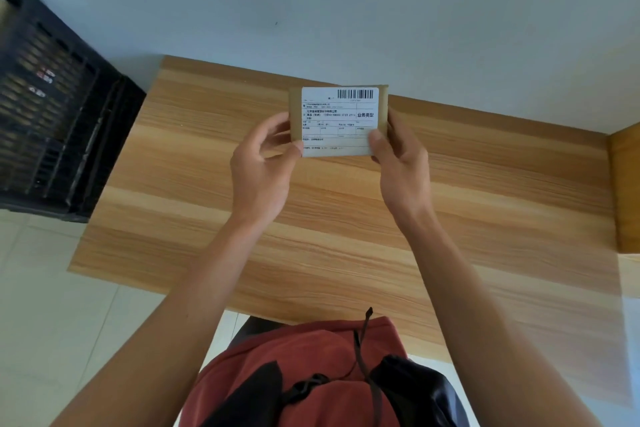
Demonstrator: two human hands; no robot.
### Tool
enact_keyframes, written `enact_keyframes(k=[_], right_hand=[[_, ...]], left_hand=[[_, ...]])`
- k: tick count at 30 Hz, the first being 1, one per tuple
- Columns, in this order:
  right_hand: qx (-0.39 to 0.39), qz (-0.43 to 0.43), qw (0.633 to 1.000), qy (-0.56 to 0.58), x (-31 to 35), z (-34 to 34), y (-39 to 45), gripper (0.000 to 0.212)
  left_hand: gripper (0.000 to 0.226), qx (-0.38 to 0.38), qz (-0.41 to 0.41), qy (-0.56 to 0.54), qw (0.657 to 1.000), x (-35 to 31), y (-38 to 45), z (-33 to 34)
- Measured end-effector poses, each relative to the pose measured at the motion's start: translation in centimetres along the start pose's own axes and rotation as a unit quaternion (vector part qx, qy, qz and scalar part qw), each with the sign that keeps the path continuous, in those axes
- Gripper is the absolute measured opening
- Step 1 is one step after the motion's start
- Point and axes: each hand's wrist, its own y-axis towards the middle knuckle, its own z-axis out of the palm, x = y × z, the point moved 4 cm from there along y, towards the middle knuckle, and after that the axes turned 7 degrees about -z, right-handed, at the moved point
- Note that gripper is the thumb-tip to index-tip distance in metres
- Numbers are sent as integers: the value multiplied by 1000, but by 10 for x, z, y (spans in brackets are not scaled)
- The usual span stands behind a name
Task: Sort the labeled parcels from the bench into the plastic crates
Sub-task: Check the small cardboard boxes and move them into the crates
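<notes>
parcel (337, 121) pinched at side edges by left hand (261, 163) and right hand (401, 163) above bench (485, 201); thin edge grip, risk of slip; label misread, risk of wrong black crate (52, 107)

"业务类型" on parcel label (340, 121)

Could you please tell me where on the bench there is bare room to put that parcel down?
The light wooden bench shows bare wood on both sides of the hands and toward its near edge. The left hand and right hand hold the brown cardboard parcel up over its middle. The black plastic crate borders the bench's left end.
</notes>
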Motion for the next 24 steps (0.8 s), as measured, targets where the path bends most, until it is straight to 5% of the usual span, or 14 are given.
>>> enact_keyframes(k=[9, 24], right_hand=[[-27, -50, 998, -15, 6, 21, -19, 39], [95, -82, 992, -24, 44, 155, -57, 42]], left_hand=[[45, -32, 23, -19, 999, -2, -21, -18], [46, -149, -15, -21, 989, 20, -52, -168]])
